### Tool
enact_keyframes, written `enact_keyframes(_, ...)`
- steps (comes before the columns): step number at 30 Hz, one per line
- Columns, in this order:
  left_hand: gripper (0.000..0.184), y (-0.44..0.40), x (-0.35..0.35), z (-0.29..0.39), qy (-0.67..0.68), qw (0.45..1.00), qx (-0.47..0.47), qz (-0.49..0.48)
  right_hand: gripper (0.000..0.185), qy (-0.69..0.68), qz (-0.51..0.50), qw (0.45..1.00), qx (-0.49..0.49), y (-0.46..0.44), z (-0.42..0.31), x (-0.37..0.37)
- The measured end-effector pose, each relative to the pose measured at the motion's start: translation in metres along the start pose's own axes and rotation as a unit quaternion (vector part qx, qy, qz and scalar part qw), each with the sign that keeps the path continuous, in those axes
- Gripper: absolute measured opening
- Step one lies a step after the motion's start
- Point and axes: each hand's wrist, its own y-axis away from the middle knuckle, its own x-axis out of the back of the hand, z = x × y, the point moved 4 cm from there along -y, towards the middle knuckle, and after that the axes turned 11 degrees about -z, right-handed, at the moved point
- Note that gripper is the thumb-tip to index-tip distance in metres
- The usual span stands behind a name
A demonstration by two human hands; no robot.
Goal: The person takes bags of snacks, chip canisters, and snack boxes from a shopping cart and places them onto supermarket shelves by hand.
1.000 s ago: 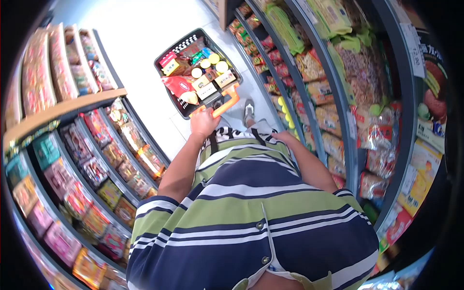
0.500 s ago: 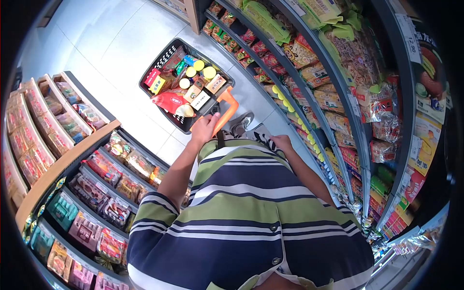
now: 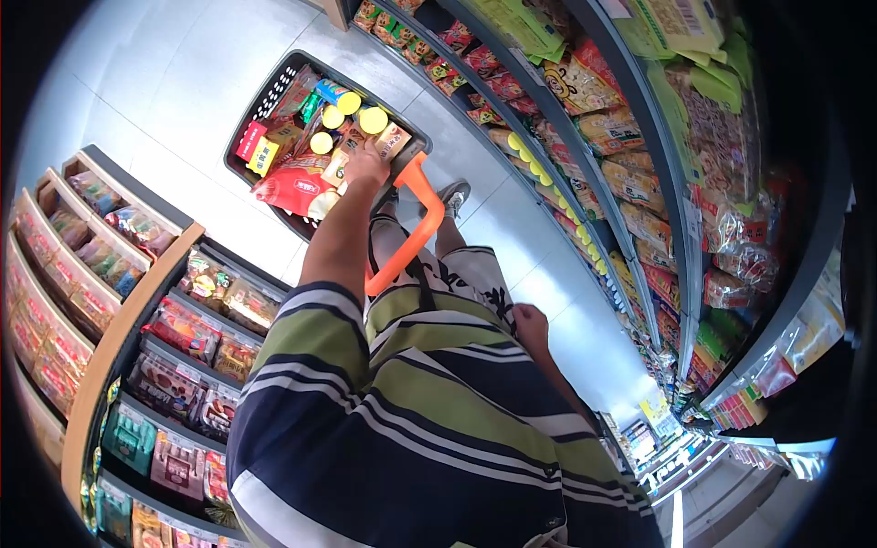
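My left hand (image 3: 367, 166) reaches into the black basket (image 3: 239, 137), over the boxes near its handle side. Its fingertips rest among the boxes, and what they touch is partly hidden. Around it lie a brown-and-white box (image 3: 391, 142), a red bag (image 3: 294, 185), yellow-lidded cans (image 3: 373, 120) and a yellow box (image 3: 263, 156). The orange handle (image 3: 422, 219) stands free of my hands, beside my left forearm. My right hand (image 3: 529, 325) hangs by my thigh with its fingers curled; nothing shows in it.
Shelves of packaged snacks (image 3: 630, 183) run close along the right. At the left stands a wood-edged shelf unit (image 3: 137, 338) with packs in rows. My shoe (image 3: 454, 196) is on the tiled floor (image 3: 174, 110) beside the basket.
My left hand has let go of the orange handle and moved forward into the basket. The handle has tilted back toward my body. My right hand has dropped lower beside my leg.
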Motion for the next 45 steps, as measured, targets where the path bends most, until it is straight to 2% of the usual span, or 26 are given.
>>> enact_keyframes(1, 0.058, -0.002, 0.003, 0.000, 0.009, 1.000, 0.029, -0.006, 0.034, 0.004, 0.005, 1.000, -0.028, 0.004, 0.016, 0.000)
enact_keyframes(2, 0.052, -0.001, 0.003, -0.002, 0.023, 0.994, 0.087, -0.055, 0.034, 0.016, 0.030, 0.999, -0.027, 0.010, 0.031, -0.002)
enact_keyframes(3, 0.051, -0.001, 0.000, -0.005, 0.030, 0.993, 0.107, -0.050, 0.034, 0.026, 0.055, 0.998, -0.025, 0.014, 0.048, -0.007)
enact_keyframes(5, 0.048, 0.000, -0.010, -0.012, 0.041, 0.988, 0.145, -0.042, 0.034, 0.026, 0.045, 0.998, -0.022, 0.019, 0.079, -0.018)
enact_keyframes(7, 0.053, 0.010, -0.009, -0.017, 0.079, 0.984, 0.156, -0.037, 0.034, 0.013, 0.015, 0.999, -0.032, 0.019, 0.080, -0.026)
enact_keyframes(9, 0.059, 0.007, -0.031, -0.035, 0.140, 0.974, 0.176, -0.012, 0.035, -0.009, -0.032, 0.998, -0.054, 0.021, 0.062, -0.032)
enact_keyframes(10, 0.070, 0.010, -0.037, -0.044, 0.138, 0.974, 0.177, -0.005, 0.035, 0.002, -0.038, 0.999, -0.036, 0.018, 0.057, -0.034)
enact_keyframes(16, 0.090, 0.016, -0.039, -0.069, 0.169, 0.951, 0.252, -0.067, 0.031, 0.012, -0.072, 0.996, 0.052, -0.002, 0.006, -0.030)
enact_keyframes(18, 0.097, 0.010, -0.040, -0.072, 0.239, 0.925, 0.286, -0.068, 0.030, 0.016, -0.062, 0.994, 0.091, -0.002, -0.011, -0.030)
enact_keyframes(20, 0.108, 0.000, -0.046, -0.077, 0.287, 0.904, 0.309, -0.069, 0.030, -0.002, -0.085, 0.993, 0.086, -0.010, -0.002, -0.033)
enact_keyframes(23, 0.108, -0.011, -0.053, -0.080, 0.326, 0.887, 0.321, -0.060, 0.030, -0.003, -0.105, 0.992, 0.064, -0.009, -0.015, -0.030)
enact_keyframes(26, 0.106, -0.008, -0.041, -0.073, 0.338, 0.863, 0.376, -0.010, 0.029, 0.007, -0.114, 0.993, 0.030, -0.001, -0.032, -0.024)
enact_keyframes(29, 0.105, -0.012, -0.028, -0.074, 0.354, 0.852, 0.384, 0.049, 0.029, 0.011, -0.119, 0.993, 0.021, -0.001, -0.034, -0.025)
enact_keyframes(32, 0.108, -0.024, -0.019, -0.081, 0.365, 0.831, 0.420, 0.016, 0.030, 0.038, -0.116, 0.992, 0.031, -0.001, -0.034, -0.025)
enact_keyframes(35, 0.110, -0.050, -0.031, -0.103, 0.377, 0.831, 0.408, -0.010, 0.030, 0.030, -0.127, 0.991, 0.007, 0.001, -0.041, -0.026)
enact_keyframes(39, 0.107, -0.052, -0.022, -0.100, 0.364, 0.827, 0.427, -0.023, 0.031, 0.049, -0.133, 0.990, -0.001, 0.006, -0.058, -0.025)
enact_keyframes(45, 0.105, -0.018, -0.010, -0.102, 0.367, 0.855, 0.362, 0.057, 0.031, 0.006, -0.154, 0.987, -0.038, -0.008, -0.046, -0.019)
